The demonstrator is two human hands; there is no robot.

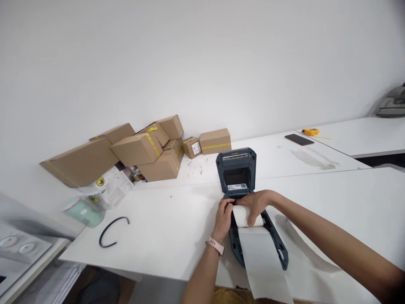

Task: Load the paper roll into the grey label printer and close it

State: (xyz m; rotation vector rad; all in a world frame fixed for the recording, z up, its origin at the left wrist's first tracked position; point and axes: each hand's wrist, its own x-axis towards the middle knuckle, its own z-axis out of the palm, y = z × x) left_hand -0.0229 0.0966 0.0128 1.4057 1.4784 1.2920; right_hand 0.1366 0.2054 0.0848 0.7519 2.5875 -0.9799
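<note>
A dark blue label printer (234, 240) stands on the white table with its lid (236, 171) tilted up. A roll of white labels (242, 215) lies inside it, and a loose strip (264, 264) runs from the roll over the front toward me. My left hand (222, 216), a pink band on its wrist, is closed over the printer's left side, fingertips beside the roll's left end. From the right, my right hand (257, 205) reaches across and grips the roll from above, thumb and fingers apart around it. Its farther fingertips are partly hidden near the hinge.
Several cardboard boxes (136, 150) are piled against the wall at back left. A green pouch (84, 211) and a curved black band (103, 232) lie nearer. At back right are a phone (299, 139) and a yellow tape measure (310, 131). Curled white paper (308, 245) lies right of the printer.
</note>
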